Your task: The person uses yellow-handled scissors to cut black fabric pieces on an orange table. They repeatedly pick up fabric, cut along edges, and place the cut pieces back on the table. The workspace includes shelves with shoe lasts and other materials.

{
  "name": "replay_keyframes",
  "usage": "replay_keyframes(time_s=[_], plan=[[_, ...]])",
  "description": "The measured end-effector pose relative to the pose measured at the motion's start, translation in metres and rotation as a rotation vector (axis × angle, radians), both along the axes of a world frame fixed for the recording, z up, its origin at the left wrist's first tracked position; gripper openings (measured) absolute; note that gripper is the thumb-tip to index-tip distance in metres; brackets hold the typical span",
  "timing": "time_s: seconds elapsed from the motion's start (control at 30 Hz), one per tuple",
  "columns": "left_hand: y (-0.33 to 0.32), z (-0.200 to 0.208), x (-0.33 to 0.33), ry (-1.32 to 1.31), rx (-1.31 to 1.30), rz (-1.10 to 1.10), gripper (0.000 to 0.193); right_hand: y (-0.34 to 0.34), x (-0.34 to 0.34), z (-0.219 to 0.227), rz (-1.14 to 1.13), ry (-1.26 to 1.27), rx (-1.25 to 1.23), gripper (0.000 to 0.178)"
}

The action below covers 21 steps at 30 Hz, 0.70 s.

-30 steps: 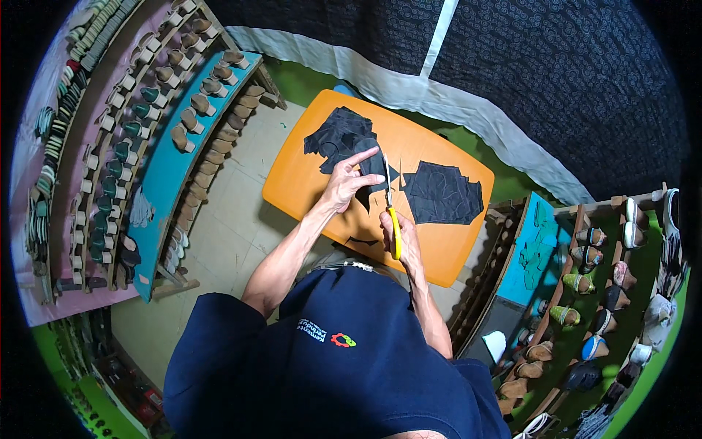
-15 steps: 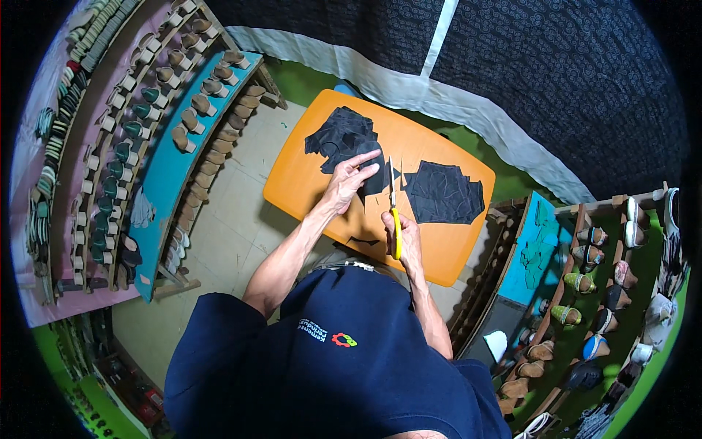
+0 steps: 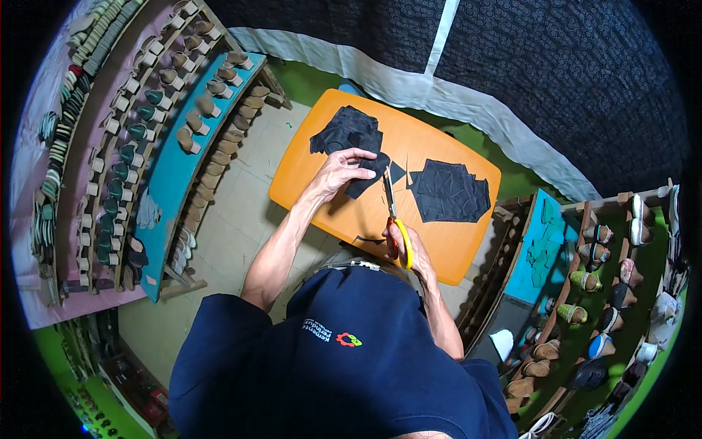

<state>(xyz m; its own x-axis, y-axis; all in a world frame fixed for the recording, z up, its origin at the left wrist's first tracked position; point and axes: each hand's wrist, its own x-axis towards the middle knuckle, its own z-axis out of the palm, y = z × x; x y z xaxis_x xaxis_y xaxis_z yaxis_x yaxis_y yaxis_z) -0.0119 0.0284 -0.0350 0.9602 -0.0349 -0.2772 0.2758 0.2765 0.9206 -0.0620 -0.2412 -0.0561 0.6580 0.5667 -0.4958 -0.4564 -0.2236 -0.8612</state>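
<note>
Over the orange table [image 3: 307, 192], my left hand [image 3: 338, 174] pinches a piece of black fabric [image 3: 376, 165] between thumb and fingers. My right hand [image 3: 414, 252] grips a pair of scissors [image 3: 401, 233] with yellow handles, fingers in the loops. Their blades point away from me, tips close beside the held piece, and look nearly closed. Beyond my left hand lies a pile of black fabric pieces [image 3: 344, 130], partly covered by that hand. Another stack of cut black pieces [image 3: 450, 192] rests on the table's right side.
Small black scraps [image 3: 397, 173] lie between the two piles. A rack of shoes and shoe forms [image 3: 197, 124] stands at left. Shelves with more shoes [image 3: 578, 282] and a blue surface with green scraps [image 3: 541, 234] are at right. A dark patterned curtain [image 3: 556, 88] hangs behind the table.
The scissors have turned, and their blades, spread apart before, are now closer together. My left fingers have drawn closer together at the black piece. The view has shifted slightly.
</note>
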Motion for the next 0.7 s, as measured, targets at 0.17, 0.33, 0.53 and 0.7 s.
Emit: replay_keyframes(time_s=[0.17,0.33,0.53,0.7], plan=[[0.006,0.000,0.001,0.048,0.139,-0.132,0.054,0.003,0.004,0.011,0.012,-0.032,-0.040,0.048],[0.001,0.010,0.001,0.041,0.149,-0.169,0.056,0.002,0.005,0.016,0.025,-0.066,-0.041,0.052],[0.002,0.001,0.004,0.022,0.208,-0.197,0.059,0.005,0.005,0.022,0.018,-0.053,-0.043,0.053],[-0.002,0.003,0.004,0.012,0.191,-0.224,0.061,0.006,0.005,0.019,-0.004,-0.027,-0.058,0.053]])
